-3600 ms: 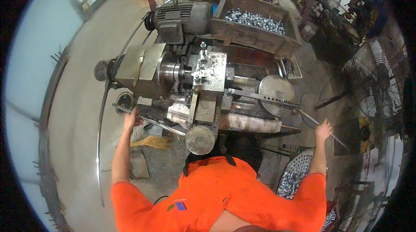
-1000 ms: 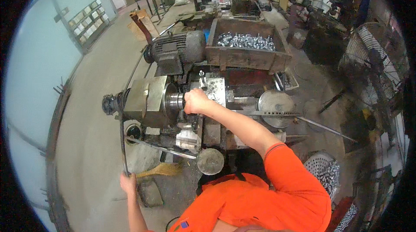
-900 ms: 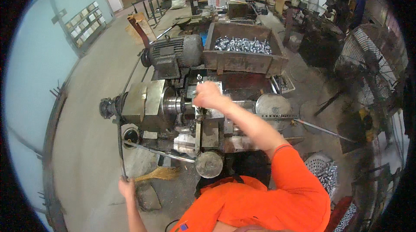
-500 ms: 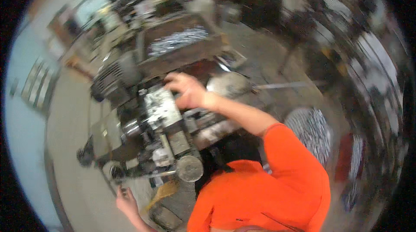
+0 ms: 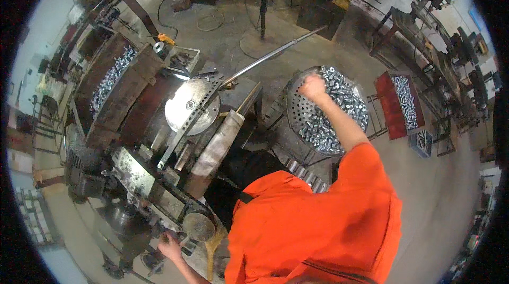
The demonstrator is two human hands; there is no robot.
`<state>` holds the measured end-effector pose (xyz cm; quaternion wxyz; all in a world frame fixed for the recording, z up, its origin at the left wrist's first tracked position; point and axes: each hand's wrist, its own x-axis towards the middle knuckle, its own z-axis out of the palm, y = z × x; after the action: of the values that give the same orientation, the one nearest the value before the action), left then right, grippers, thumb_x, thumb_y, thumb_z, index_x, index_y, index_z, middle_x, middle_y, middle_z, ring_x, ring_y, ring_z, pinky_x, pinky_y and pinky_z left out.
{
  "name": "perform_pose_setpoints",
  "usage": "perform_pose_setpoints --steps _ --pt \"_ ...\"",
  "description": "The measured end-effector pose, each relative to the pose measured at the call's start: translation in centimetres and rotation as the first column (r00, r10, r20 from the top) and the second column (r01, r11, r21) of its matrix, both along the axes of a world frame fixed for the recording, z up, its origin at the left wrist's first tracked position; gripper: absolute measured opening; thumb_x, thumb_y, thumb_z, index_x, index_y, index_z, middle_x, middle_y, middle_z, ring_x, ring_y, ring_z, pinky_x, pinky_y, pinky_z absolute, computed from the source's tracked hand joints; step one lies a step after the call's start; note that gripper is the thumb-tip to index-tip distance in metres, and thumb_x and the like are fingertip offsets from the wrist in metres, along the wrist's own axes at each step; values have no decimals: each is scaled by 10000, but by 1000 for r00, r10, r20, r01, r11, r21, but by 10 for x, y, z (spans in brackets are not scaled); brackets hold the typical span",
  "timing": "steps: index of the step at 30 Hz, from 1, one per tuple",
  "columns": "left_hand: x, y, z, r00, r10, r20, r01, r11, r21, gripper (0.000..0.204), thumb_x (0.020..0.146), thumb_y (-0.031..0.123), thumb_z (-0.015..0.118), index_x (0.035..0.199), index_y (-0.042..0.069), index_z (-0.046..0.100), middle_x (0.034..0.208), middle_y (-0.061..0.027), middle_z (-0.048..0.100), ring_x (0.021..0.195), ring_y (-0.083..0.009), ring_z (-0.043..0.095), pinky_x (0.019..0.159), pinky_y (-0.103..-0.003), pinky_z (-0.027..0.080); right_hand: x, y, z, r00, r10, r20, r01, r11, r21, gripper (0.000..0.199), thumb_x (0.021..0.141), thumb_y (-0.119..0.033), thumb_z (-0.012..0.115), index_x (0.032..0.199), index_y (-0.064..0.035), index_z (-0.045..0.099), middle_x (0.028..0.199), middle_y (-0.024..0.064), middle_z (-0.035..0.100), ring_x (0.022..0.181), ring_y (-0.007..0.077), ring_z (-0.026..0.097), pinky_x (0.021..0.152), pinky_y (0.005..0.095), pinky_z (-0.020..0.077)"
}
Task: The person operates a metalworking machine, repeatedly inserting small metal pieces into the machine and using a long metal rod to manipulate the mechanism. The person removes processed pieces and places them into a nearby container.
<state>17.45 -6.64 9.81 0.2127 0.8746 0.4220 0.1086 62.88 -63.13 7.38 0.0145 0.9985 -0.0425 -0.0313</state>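
Right hand [image 5: 313, 87], fingers curled into the small silvery metal parts [image 5: 339, 105] filling the round perforated steel basket [image 5: 297, 105]; left hand [image 5: 170, 245], far from the basket, grips a dark machine lever [image 5: 159, 264].

Red tray [image 5: 391, 105] — pedestal fan base [image 5: 261, 45]
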Motion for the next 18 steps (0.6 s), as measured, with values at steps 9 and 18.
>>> perform_pose_setpoints --steps 9,18 --pt "17 -21 28 998 23 -57 -23 1000 6 257 840 213 559 790 -35 602 553 -101 554 492 -187 522 514 -369 401 46 -59 -12 968 -174 -184 158 983 -96 459 716 -300 564 1121 -86 592 1210 127 510 1149 283 477 973 469 328" --pt "-11 -17 12 996 94 7 -94 983 158 257 793 214 592 879 -24 640 778 -208 630 741 -382 596 663 -424 453 53 -32 -10 952 195 -236 -234 961 -149 334 744 -253 546 1007 -67 634 1162 166 549 1048 306 554 854 414 461"
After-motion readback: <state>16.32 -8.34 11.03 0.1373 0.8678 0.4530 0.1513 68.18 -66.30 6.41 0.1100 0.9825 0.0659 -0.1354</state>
